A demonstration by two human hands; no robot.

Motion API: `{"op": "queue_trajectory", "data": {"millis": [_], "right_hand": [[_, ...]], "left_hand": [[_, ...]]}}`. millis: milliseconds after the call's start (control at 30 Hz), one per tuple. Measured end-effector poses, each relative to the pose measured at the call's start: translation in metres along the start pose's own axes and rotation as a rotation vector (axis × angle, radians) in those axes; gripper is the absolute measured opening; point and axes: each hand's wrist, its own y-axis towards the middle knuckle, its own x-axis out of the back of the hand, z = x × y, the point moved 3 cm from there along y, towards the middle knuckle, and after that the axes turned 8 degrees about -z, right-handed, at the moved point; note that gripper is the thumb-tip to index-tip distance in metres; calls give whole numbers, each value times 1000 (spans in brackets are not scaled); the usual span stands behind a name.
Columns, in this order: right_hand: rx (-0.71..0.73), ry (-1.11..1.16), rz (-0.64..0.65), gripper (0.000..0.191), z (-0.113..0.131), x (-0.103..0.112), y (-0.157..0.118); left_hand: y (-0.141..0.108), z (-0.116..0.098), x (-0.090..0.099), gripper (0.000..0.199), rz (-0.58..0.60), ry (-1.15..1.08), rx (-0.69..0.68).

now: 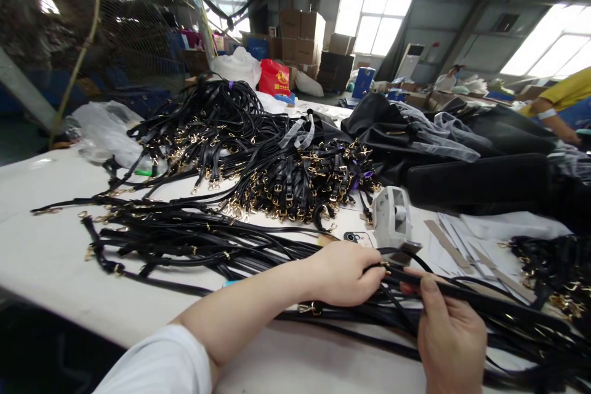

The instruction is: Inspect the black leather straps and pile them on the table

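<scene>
My left hand [346, 274] reaches across to the right, its fingers closed round a black strap near a small gold buckle [384, 267]. Just right of it, my right hand [450, 326] pinches a black strap [480, 298] between thumb and fingers. More long black straps [184, 246] with gold clasps lie in a loose bundle across the white table [41, 246], passing under my left forearm and both hands. A gold clasp [309, 308] rests below my left wrist.
Behind lies a large heap of straps [286, 178]. A white device [392, 215] and a phone [357, 238] are near my hands. Black bags [475, 181] lie at the right, more clasps [549, 283] at the right edge. A person's arm in a yellow sleeve [566, 98] shows far right.
</scene>
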Motion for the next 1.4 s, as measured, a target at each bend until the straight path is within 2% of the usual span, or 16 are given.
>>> {"op": "queue_trajectory", "data": {"millis": [367,700,1067,1233,1400], "right_hand": [[88,-8,38,35,6,-3,-2],[96,-41,74,23,9,-1,-4],[118,-88,91,27,9,-2,-5],[221,-137,106,24,16,-4,-7],[438,-200,95,19,30,-10,-10]], "left_hand": [[-1,-3,-1,27,-16,-12,-6],[-2,-6,0,27,-24,-25,7],[-2,-7,0,28,-7,31,14],[-3,-7,-2,30,-29,49,25],[-4,-8,-5,27,-65,80,52]]}}
